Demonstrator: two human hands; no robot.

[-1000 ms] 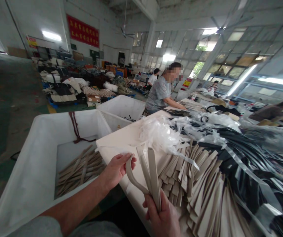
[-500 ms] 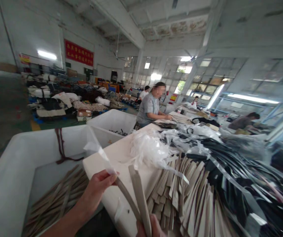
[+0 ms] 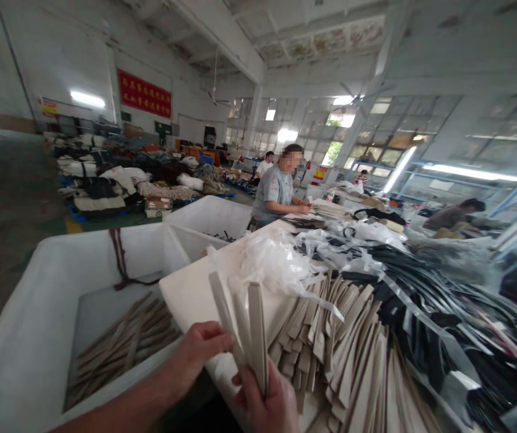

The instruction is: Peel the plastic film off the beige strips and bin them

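My right hand (image 3: 271,394) is closed around the lower part of a few flat beige strips (image 3: 257,328), which stand up and fan out slightly. Beside it on the left, my left hand (image 3: 201,352) pinches the edge of the leftmost strip (image 3: 223,310) between thumb and fingers. A pale translucent piece shows behind that strip's top end. Just right of my hands, a large pile of similar beige strips (image 3: 348,343) covers the table. Clear plastic film (image 3: 276,264) lies crumpled behind the strips.
A white bin (image 3: 10,313) with loose beige strips stands on the left, and a second bin (image 3: 213,210) behind it. Black strips (image 3: 448,300) heap up on the right. A co-worker (image 3: 272,192) stands at the table's far left side. The table's pale edge (image 3: 181,282) faces the bin.
My left hand has come down and right, closer to my right hand. The right hand has risen into view. A clear film that trailed above the left hand no longer stretches there; the strips stand more upright.
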